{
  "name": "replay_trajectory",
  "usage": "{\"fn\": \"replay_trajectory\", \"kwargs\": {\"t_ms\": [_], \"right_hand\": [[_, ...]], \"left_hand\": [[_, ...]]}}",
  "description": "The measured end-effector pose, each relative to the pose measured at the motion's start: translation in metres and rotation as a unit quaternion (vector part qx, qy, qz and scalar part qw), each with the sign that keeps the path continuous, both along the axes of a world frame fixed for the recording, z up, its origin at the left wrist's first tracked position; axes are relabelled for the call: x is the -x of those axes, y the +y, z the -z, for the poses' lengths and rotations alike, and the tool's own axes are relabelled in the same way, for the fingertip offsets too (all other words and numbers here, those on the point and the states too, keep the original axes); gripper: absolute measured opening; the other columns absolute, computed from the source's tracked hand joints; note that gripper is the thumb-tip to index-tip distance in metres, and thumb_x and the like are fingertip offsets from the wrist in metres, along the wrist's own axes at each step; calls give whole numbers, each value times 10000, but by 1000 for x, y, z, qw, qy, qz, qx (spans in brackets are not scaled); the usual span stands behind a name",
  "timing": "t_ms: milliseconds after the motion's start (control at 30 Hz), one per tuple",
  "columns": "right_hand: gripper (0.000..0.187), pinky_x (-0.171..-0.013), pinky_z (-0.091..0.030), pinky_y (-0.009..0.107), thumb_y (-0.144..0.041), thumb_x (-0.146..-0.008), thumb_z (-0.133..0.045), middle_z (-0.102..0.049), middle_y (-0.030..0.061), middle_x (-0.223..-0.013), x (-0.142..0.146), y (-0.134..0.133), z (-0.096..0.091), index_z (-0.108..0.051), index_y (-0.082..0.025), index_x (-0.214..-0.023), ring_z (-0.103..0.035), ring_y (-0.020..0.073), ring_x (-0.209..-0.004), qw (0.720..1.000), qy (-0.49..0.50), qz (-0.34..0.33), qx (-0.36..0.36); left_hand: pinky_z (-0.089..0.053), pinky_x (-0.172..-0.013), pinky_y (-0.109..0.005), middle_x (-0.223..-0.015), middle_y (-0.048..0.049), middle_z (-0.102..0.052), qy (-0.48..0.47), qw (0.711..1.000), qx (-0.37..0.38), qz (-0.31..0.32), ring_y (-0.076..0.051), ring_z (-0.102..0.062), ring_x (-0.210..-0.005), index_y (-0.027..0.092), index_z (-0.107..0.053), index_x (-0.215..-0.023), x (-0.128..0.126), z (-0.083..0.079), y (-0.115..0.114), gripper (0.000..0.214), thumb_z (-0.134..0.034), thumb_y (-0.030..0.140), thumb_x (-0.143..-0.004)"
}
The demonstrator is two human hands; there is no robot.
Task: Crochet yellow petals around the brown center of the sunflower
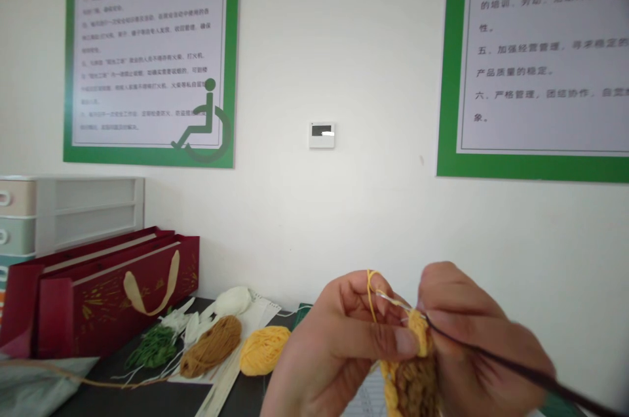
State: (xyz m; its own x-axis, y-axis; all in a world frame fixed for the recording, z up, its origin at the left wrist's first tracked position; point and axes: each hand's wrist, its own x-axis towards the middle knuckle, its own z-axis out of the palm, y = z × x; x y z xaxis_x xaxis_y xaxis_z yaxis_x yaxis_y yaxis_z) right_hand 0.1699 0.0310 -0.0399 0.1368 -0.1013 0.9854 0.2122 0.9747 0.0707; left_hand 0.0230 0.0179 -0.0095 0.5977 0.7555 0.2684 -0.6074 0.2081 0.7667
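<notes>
My left hand [339,338] pinches the edge of a yellow and brown crochet piece [417,384] between thumb and fingers. A strand of yellow yarn [370,296] loops over its index finger. In my right hand [476,332] is a crochet hook [511,364] with a dark handle, gripped by thumb and fingers. The hook's thin metal tip passes by the top of the yellow stitches and reaches toward the left index finger, with yarn on it. My hands hide part of the piece, and its lower end runs out of view.
On the dark table [162,400] lie a yellow yarn ball [264,349], a brown yarn skein [211,346], green yarn [151,346] and white yarn [232,301]. Dark red gift bags [113,292] stand left, before a drawer unit [93,207]. A white wall rises behind.
</notes>
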Motion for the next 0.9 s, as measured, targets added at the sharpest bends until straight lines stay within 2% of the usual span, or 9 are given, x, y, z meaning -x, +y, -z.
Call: {"fn": "replay_trajectory", "kwargs": {"t_ms": [67,100,300,367,467,533,600,733,900], "right_hand": [[20,-532,-441,354,-218,-953,-667,-611,-6,-659,9,-2,-6,-681,-222,-940,-523,152,-544,993,56,-99,38],[45,-522,-435,333,-255,-970,-661,-612,-8,-654,13,-4,-8,-664,-222,-941,-517,147,-542,987,65,-136,60],[171,-529,-441,282,-266,-1047,-455,-531,-18,-612,13,-12,-11,-587,-241,-941,-493,154,-568,941,42,-270,200],[228,-496,-406,265,-286,-1052,-403,-478,-28,-583,13,-10,-10,-571,-245,-903,-433,149,-536,920,29,-306,244],[266,-500,-400,251,-361,-1045,-421,-425,-42,-587,17,-6,-9,-546,-251,-839,-406,143,-542,884,43,-336,321],[265,-544,-444,257,-418,-1027,-484,-419,-49,-610,21,-3,-8,-537,-258,-822,-436,145,-577,869,51,-342,354],[253,-590,-484,269,-449,-1004,-549,-454,-50,-647,23,-1,-6,-543,-265,-830,-476,145,-609,870,44,-334,359],[146,-635,-522,257,-389,-976,-640,-584,-21,-813,19,3,-1,-606,-272,-897,-574,140,-703,913,41,-265,309],[40,-769,-582,299,-225,-964,-661,-681,32,-922,9,1,-5,-691,-252,-967,-679,176,-895,968,-25,-124,217]], "left_hand": [[-504,-656,-218,-712,-21,-711,4,1000,-9,-1,-110,-651,-625,154,-686,-724,3,2,4,381,-968,52,-490],[-504,-651,-220,-729,-26,-713,8,1000,-22,-2,-114,-653,-634,154,-685,-726,6,3,6,370,-961,53,-501],[-459,-607,-215,-716,-27,-655,30,994,-106,18,-101,-590,-611,126,-733,-701,23,3,14,248,-945,111,-574],[-437,-602,-201,-718,-35,-661,49,991,-126,-8,-85,-558,-606,118,-755,-701,25,1,12,204,-939,119,-614],[-461,-647,-201,-716,-29,-677,65,980,-168,-89,-104,-581,-667,145,-806,-805,23,-3,4,150,-891,86,-697],[-491,-694,-209,-763,-25,-714,62,971,-183,-138,-123,-625,-731,194,-827,-955,20,-5,-1,276,-869,60,-717],[-515,-753,-229,-841,-38,-757,53,968,-183,-160,-144,-665,-799,226,-822,-1034,17,-4,-4,356,-877,72,-717],[-517,-781,-252,-873,-64,-761,58,968,-164,-180,-148,-655,-803,203,-837,-1004,12,-3,-5,324,-914,139,-696],[-495,-692,-231,-745,-2,-664,53,963,-146,-220,-122,-591,-721,227,-843,-1027,8,-5,-8,373,-894,103,-679]]}}
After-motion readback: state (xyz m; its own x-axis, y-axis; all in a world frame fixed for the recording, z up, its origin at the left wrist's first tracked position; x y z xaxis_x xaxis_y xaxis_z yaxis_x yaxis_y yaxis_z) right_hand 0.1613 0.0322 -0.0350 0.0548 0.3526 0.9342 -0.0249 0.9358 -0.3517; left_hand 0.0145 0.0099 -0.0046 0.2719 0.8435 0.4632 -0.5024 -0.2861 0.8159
